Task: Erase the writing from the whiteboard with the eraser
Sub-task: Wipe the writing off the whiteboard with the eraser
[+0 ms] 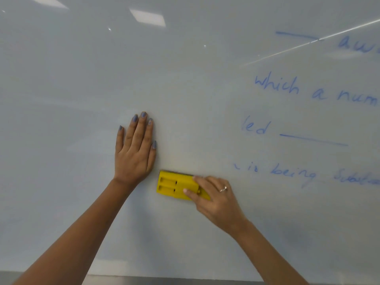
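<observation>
A white whiteboard (185, 83) fills the view. Blue handwriting (308, 91) covers its right part in several lines, with words such as "which a num", "led" and "is being". My right hand (213, 200) grips a yellow eraser (174, 185) and presses it flat on the board, left of the lowest line of writing. My left hand (135, 149) lies flat against the board with its fingers together and pointing up, just left of and above the eraser. It holds nothing.
The left and middle of the board carry no writing. A grey ledge (164, 279) runs along the board's bottom edge. Ceiling lights reflect near the top of the board (147, 17).
</observation>
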Demonstrator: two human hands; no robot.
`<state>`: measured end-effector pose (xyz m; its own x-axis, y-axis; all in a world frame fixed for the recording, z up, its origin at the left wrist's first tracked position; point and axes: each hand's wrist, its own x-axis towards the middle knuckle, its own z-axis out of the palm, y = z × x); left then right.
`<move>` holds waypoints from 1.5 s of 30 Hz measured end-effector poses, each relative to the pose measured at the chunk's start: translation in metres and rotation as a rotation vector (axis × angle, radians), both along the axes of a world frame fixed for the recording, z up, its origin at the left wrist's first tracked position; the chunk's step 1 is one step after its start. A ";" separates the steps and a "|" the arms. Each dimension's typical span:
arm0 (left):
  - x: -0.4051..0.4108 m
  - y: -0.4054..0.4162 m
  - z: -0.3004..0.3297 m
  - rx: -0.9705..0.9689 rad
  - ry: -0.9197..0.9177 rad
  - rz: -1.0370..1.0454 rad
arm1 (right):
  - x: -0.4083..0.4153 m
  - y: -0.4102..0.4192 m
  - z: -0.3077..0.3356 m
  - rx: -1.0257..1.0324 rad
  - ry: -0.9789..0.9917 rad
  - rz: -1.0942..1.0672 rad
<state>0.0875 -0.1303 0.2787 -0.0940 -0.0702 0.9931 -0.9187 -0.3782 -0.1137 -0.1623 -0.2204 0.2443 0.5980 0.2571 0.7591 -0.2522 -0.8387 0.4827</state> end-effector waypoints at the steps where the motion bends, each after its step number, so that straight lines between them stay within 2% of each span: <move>1: 0.001 0.000 0.000 -0.004 -0.004 -0.003 | -0.005 -0.003 -0.008 -0.011 0.034 -0.013; 5: 0.002 -0.001 -0.001 -0.010 -0.012 -0.012 | -0.035 -0.023 -0.005 -0.003 0.012 -0.052; 11: 0.002 -0.002 -0.002 -0.010 -0.007 -0.023 | -0.040 -0.035 0.050 0.193 -0.333 -0.077; 14: 0.001 -0.002 -0.002 -0.011 -0.006 -0.034 | -0.015 -0.021 0.054 0.208 -0.386 -0.060; 20: 0.002 -0.002 -0.002 -0.022 -0.018 -0.045 | 0.009 0.006 0.016 0.175 -0.252 -0.029; 28: 0.001 -0.002 -0.001 -0.033 -0.020 -0.030 | -0.025 -0.007 -0.011 0.152 -0.182 -0.125; 32: -0.004 0.002 0.001 -0.020 -0.016 -0.044 | -0.059 -0.030 0.007 0.174 -0.186 -0.130; 39: -0.048 -0.010 0.017 -0.012 0.074 -0.075 | -0.086 -0.062 0.062 0.214 -0.341 -0.091; 45: -0.096 -0.045 0.029 0.081 0.059 -0.060 | -0.077 -0.051 0.023 0.095 -0.081 -0.089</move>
